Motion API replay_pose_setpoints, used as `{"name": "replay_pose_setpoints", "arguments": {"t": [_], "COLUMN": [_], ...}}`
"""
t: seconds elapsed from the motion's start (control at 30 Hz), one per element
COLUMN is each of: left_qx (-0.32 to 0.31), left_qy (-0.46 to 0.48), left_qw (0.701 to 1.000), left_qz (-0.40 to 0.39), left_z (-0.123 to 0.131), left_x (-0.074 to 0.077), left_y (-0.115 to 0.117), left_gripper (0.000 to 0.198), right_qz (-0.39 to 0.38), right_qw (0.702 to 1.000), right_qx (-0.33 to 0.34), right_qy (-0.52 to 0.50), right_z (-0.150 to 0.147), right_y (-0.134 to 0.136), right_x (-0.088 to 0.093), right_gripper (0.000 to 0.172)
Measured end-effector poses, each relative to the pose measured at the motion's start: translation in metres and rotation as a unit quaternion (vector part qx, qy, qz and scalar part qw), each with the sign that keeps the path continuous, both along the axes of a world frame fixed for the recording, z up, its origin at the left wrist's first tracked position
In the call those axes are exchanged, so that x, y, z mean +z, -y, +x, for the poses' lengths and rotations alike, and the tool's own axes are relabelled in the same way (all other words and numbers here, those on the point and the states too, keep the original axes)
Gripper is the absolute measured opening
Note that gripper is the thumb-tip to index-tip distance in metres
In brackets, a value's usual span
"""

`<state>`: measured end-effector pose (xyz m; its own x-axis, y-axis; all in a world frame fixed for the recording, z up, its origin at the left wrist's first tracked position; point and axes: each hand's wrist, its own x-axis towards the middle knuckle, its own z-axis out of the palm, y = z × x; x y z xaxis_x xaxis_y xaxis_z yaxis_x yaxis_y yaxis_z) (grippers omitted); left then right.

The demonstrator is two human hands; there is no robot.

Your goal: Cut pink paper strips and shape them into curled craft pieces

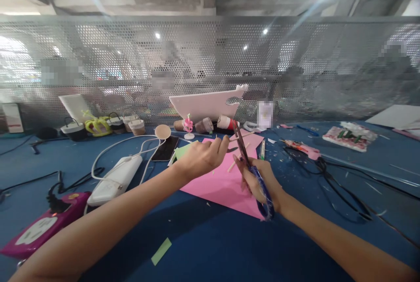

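Observation:
In my right hand is a pair of scissors with blue handles, its dark blades pointing up and away. My left hand has its fingertips pinched on a thin pale stick, whose far end meets the scissor blades. Whether the blades are closed on the stick I cannot tell. Both hands are above a pink paper sheet lying on the blue table. Several more thin sticks, such as a pale stick, rest on the sheet. A green paper shows beside my left wrist.
To the left are a white power bank with cables, a magenta power strip and a phone. Small paper-cup crafts line the back below a perforated metal screen. A pink glue gun with a black cord lies right.

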<state>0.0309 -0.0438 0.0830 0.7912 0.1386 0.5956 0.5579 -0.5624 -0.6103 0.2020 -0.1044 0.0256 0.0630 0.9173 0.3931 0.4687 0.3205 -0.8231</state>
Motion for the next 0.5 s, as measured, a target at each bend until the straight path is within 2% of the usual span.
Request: {"name": "replay_pose_setpoints", "arguments": {"t": [0.13,0.3,0.4,0.5], "left_qx": [-0.007,0.024,0.011,-0.039], "left_qy": [0.021,0.047,0.106,0.167], "left_qw": [1.0,0.983,0.948,0.888], "left_qz": [-0.013,-0.176,-0.301,-0.427], "left_z": [0.002,0.001,0.001,0.002], "left_x": [-0.002,0.002,0.009,0.019], "left_y": [0.003,0.003,0.005,0.008], "left_gripper": [0.024,0.021,0.024,0.027], "right_qz": [-0.022,-0.028,-0.015,0.001], "right_qw": [0.998,0.999,1.0,0.999], "right_qx": [0.034,0.025,0.011,0.001], "right_qy": [-0.038,-0.006,0.024,0.05], "right_z": [-0.004,-0.004,-0.002,0.0], "right_y": [0.005,0.007,0.007,0.006], "right_x": [0.0,0.004,0.005,0.005], "right_gripper": [0.042,0.04,0.039,0.04]}}
